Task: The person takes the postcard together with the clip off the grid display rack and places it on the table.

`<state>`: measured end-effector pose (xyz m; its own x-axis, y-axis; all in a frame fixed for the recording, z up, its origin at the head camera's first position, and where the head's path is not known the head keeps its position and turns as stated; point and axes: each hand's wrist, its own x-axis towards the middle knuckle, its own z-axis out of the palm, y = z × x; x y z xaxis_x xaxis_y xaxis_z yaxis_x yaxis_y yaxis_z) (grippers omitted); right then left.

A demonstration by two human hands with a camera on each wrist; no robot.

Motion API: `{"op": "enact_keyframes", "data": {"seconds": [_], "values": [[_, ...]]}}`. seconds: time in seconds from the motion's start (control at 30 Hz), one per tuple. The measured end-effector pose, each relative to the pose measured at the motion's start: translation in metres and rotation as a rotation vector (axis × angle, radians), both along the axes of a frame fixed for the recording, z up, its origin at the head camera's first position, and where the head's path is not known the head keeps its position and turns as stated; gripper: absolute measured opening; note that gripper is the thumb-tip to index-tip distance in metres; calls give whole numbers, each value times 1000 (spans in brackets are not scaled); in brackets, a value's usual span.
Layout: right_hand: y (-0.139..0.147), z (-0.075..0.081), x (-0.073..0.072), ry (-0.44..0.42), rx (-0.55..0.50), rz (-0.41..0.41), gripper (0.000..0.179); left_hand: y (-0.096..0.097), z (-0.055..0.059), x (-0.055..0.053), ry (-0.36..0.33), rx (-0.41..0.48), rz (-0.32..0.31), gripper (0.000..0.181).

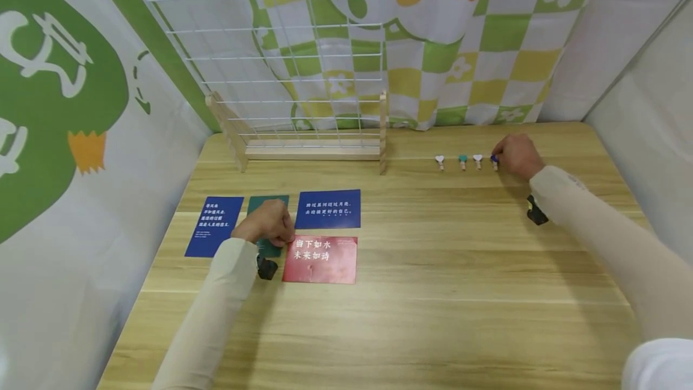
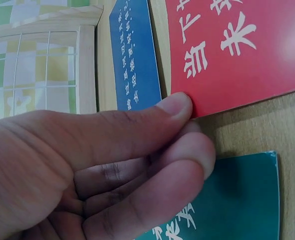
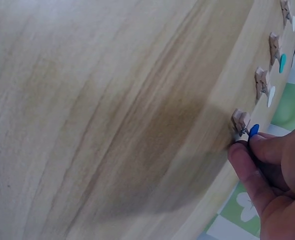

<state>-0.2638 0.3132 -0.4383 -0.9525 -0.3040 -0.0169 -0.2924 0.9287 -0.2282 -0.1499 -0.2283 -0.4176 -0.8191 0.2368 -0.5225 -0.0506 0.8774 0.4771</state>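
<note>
My left hand (image 1: 269,222) pinches the upper left corner of a red card (image 1: 325,265) with white lettering. In the left wrist view, the thumb lies on top of the red card's corner with fingers curled beneath. A green card (image 2: 247,190) lies below that hand, partly covered by it. At the back right, my right hand (image 1: 521,155) pinches a small wooden clothespin (image 3: 241,120) with a blue heart (image 3: 254,130), thumb and index finger at the heart end. The clothespin is at the tabletop; whether it is lifted I cannot tell.
To the left in the row are two white-heart clothespins (image 1: 478,161) (image 1: 440,162) and one teal-heart clothespin (image 1: 462,162). A white wire grid rack (image 1: 314,152) with a wooden base stands at the back. Two blue cards (image 1: 328,209) (image 1: 213,226) lie on the wooden table (image 1: 460,294).
</note>
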Motion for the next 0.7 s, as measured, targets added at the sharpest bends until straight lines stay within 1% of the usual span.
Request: {"op": "enact_keyframes", "data": {"seconds": [0.17,0.27,0.4,0.6,0.7], "values": [[0,-3,2,-1,5,-22,21,1,2,-1,0,-26,-1,7],[1,-4,3,22,7,-16,19,1,2,-1,-9,-39,0,7],[1,-4,3,30,-6,-20,20,3,3,-1,-18,-54,8,7],[2,-5,4,15,-16,-33,20,3,3,-3,-23,-74,19,8],[2,-5,4,6,-8,-39,20,3,3,-3,-18,-71,14,9]]}}
